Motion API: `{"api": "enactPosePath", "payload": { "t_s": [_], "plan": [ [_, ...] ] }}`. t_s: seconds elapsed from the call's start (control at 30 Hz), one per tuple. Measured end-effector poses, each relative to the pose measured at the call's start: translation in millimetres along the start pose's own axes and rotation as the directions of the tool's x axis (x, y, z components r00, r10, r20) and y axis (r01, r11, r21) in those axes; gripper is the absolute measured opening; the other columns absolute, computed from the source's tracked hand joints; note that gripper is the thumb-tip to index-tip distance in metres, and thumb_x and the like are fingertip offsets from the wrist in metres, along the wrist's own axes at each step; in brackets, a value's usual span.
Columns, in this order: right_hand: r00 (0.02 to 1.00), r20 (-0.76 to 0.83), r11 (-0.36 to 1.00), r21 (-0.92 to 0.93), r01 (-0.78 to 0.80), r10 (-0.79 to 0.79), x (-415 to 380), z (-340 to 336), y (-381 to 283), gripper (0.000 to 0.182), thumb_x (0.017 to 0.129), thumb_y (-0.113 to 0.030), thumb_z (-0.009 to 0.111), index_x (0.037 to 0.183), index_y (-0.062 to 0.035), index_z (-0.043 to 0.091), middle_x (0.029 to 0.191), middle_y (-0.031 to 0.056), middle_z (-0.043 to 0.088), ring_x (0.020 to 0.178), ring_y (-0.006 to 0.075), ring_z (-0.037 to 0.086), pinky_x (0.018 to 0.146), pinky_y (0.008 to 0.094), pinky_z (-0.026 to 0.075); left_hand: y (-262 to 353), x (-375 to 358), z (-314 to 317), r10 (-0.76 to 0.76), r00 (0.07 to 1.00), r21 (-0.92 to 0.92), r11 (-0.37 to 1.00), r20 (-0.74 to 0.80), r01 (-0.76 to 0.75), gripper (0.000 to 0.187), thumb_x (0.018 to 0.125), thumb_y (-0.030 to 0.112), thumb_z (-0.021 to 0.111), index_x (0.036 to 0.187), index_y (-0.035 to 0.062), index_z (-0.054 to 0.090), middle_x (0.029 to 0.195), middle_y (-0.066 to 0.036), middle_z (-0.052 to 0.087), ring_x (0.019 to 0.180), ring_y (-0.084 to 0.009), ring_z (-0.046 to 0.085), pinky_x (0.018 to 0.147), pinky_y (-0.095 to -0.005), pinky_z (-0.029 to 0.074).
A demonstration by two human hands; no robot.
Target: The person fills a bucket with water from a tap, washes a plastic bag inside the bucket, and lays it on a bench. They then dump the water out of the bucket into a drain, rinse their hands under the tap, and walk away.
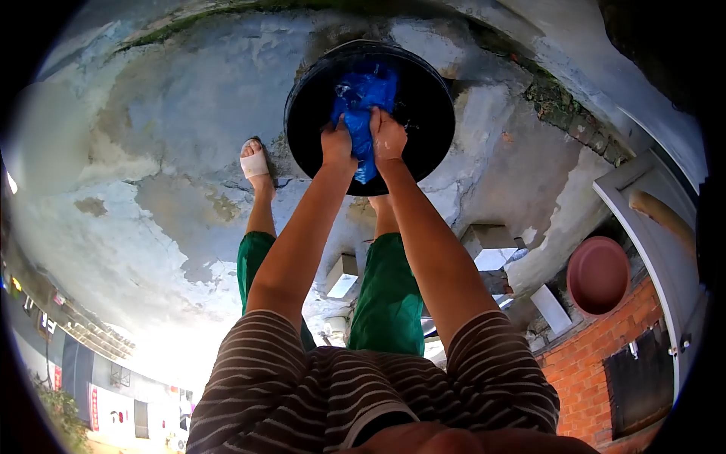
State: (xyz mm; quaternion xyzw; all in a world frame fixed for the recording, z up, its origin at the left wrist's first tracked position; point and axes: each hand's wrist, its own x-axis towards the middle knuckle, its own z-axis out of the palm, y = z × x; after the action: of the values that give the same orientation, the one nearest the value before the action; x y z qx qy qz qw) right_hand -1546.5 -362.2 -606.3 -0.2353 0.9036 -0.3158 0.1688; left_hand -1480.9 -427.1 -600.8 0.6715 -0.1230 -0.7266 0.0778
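Note:
A round black tub (432,132) stands on the ground in front of me. Inside it lies a bunched, wet-looking blue cloth (369,87), shiny in places, with one end hanging toward me near the rim. My left hand (338,144) grips the left side of this cloth, fingers curled. Close beside it, my right hand (389,136) is closed on the right side, with light specks like suds or drops on its back. Both hands are over the tub, thumbs pointing away from me.
The concrete ground (204,91) is cracked and patchy. A foot in a pale slipper (255,163) is left of the tub. Pale blocks (342,275) lie near my legs. At right are a pink basin (598,275), a brick wall (582,371) and a white-framed panel (649,178).

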Motion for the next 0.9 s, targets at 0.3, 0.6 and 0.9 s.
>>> {"api": "enactPosePath", "payload": {
  "t_s": [0.3,0.6,0.9],
  "plan": [
    [0.646,0.611,0.244,0.612,-0.752,0.457,19,-56,6,0.041,0.080,-0.022,0.070,0.116,-0.0053,0.057,0.106,0.0074,0.061,0.094,0.0158,0.055,0.085,0.0299,0.044,26,-67,-15,0.103,0.935,0.065,0.989,0.340,-0.133,0.032,0.094,0.030,0.051,0.114,0.0049,0.052,0.097,-0.005,0.060,0.087,-0.0147,0.058,0.078,-0.0288,0.048],
    [0.804,0.254,0.185,0.895,-0.406,0.538,-2,-132,10,0.018,0.083,-0.005,0.064,0.101,-0.0046,0.062,0.098,0.0054,0.065,0.089,0.0161,0.062,0.077,0.0302,0.051,77,-90,-61,0.455,0.846,0.102,0.862,0.277,-0.496,0.024,0.086,0.024,0.064,0.103,0.0079,0.061,0.093,0.001,0.056,0.087,-0.0082,0.047,0.082,-0.0200,0.038],
    [0.863,0.316,-0.003,0.940,-0.342,0.393,-18,-164,-20,0.028,0.080,-0.007,0.065,0.107,-0.0069,0.057,0.108,0.0077,0.060,0.099,0.0171,0.055,0.090,0.0328,0.042,72,-99,-78,0.177,0.968,-0.065,0.984,0.178,-0.168,0.048,0.079,0.010,0.070,0.121,0.0061,0.047,0.112,-0.011,0.055,0.102,-0.0210,0.054,0.088,-0.0310,0.045]
  ]
}}
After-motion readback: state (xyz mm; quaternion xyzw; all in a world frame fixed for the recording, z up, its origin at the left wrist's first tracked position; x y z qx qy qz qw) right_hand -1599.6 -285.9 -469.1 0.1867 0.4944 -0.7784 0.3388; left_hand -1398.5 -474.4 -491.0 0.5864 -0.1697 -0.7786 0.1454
